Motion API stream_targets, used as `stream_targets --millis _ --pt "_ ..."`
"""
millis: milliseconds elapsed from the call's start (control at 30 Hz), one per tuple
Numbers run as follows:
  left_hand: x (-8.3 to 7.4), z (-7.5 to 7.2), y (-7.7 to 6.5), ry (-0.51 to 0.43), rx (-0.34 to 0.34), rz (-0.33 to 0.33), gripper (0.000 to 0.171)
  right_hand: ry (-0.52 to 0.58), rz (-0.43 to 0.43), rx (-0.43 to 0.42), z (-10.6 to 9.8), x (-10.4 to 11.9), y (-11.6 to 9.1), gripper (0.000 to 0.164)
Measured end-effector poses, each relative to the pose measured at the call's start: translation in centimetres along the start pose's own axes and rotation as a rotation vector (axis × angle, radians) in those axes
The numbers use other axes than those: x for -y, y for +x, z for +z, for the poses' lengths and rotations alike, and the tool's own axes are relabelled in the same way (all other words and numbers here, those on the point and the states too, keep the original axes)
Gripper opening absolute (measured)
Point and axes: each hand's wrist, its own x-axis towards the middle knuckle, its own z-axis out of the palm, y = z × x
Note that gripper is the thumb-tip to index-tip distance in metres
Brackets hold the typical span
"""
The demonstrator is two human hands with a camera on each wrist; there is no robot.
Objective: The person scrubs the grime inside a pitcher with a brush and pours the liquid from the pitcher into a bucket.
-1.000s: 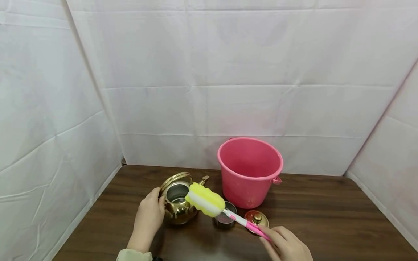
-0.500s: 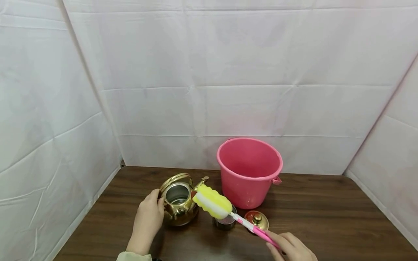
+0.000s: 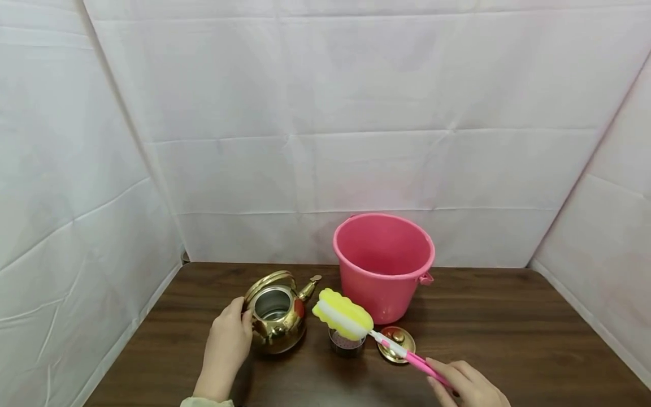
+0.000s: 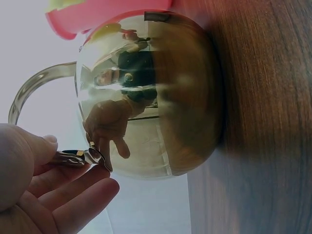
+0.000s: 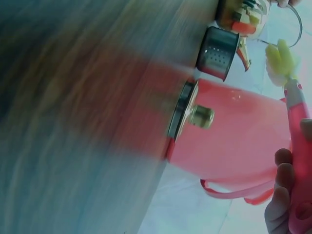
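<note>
A shiny gold kettle (image 3: 278,334) stands uncovered on the table, its spout pointing to the back right. My left hand (image 3: 226,339) grips the base of its raised handle, with the thumb and fingers around the metal in the left wrist view (image 4: 73,157). In my right hand (image 3: 465,384) is a sponge bottle brush (image 3: 346,316), held by its pink handle. The yellow-and-white sponge head is up in the air, right of the kettle. Beneath it sits a metal strainer basket (image 5: 218,52), partly hidden in the head view. The gold lid (image 3: 407,339) lies behind the brush handle.
A pink bucket (image 3: 386,297) stands at the back of the dark wooden table (image 3: 508,339), close behind the strainer and lid. White cloth (image 3: 366,113) hangs along the back and both sides.
The brush in my right hand has moved right and nearer to me, away from the kettle's opening. My left hand stays on the kettle handle; the head view has shifted slightly.
</note>
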Motion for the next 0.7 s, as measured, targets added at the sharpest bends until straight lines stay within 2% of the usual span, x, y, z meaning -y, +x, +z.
stream_targets --millis 33,100,233,433,700 --pt "0.0 0.0 0.0 -0.001 -0.003 0.001 0.018 0.002 0.006 0.005 -0.1 -0.1 -0.1 0.033" --pt "-0.1 -0.1 0.0 -0.001 -0.004 0.006 0.019 0.006 0.007 0.0 -0.2 -0.3 -0.2 0.036" --pt "-0.1 -0.1 -0.1 -0.001 -0.006 0.008 0.019 0.021 -0.017 -0.029 -0.2 -0.7 -0.3 0.019" --pt "-0.2 -0.1 -0.1 -0.008 0.013 -0.02 0.018 0.027 -0.046 -0.053 -0.3 -1.2 -0.4 0.038" --pt "0.0 0.0 0.0 -0.009 0.009 -0.025 0.018 0.048 -0.079 -0.097 -0.6 -2.0 -0.3 0.038"
